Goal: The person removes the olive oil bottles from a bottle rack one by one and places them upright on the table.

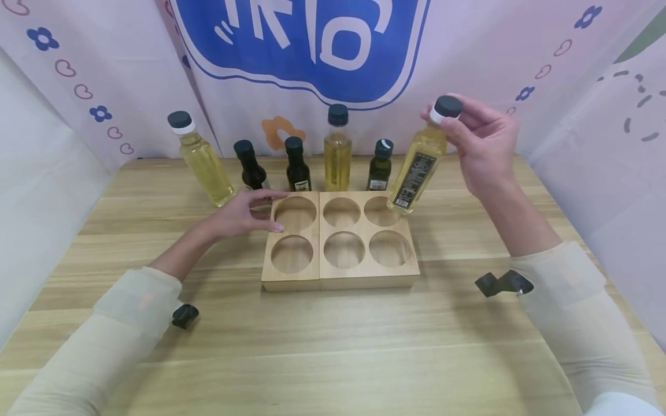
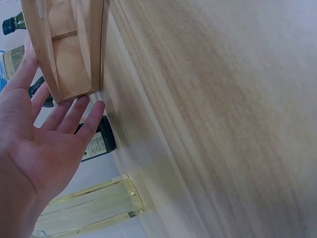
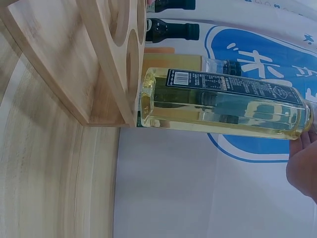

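Observation:
A wooden rack [image 1: 316,232] with round holes in two rows lies on the table. My left hand [image 1: 239,215] rests at its left end, thumb over the top; in the left wrist view the extended fingers [image 2: 74,116] touch the rack's end. Up at the right, my right hand [image 1: 489,141] grips a clear bottle of yellow oil [image 1: 416,173] by its neck, just under the dark cap. This bottle leans, its base overlapping the back right hole in the head view. In the right wrist view its dark label [image 3: 237,85] faces the camera, and its base is close by the rack's top board.
Behind the rack stand two dark bottles [image 1: 298,170], another yellow oil bottle [image 1: 337,159] and a small green bottle [image 1: 380,167]. A tall oil bottle [image 1: 206,167] stands at the left, near my left hand. A printed cloth [image 1: 239,110] hangs behind the table.

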`<state>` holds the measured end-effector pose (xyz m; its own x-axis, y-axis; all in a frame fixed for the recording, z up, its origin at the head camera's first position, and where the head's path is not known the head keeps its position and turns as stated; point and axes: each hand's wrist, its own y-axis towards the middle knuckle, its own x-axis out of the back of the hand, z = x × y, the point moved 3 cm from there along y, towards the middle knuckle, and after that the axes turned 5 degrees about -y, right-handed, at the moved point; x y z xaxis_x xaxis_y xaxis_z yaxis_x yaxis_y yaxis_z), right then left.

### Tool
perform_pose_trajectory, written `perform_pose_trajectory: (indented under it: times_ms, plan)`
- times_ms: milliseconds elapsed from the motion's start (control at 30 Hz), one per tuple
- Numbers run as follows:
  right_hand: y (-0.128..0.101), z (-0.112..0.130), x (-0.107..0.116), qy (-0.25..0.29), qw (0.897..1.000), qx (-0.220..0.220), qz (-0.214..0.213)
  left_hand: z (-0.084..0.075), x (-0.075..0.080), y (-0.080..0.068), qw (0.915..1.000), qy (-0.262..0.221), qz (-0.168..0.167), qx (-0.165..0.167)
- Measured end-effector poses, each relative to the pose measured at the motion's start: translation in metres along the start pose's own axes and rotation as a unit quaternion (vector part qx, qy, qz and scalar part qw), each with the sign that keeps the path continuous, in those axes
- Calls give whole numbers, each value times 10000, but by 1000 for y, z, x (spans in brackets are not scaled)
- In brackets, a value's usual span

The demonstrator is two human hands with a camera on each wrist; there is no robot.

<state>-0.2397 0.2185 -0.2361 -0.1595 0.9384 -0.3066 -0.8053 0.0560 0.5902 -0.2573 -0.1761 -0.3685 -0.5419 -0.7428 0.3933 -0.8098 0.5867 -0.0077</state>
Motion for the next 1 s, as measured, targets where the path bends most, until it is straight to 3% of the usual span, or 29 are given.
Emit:
perform_pose_trajectory:
  times_ms: [367,600,1000]
  plan:
    - [4,3,12,-108,9995,-158,-243,0,1,-1,9997,245,46,56]
    - [7,4,20,464,9962,-596,-434,1,1,-1,9996,247,39,91]
    - [11,-4,30,472,9954,-636,-531,-2,0,-2,9998,195,52,95]
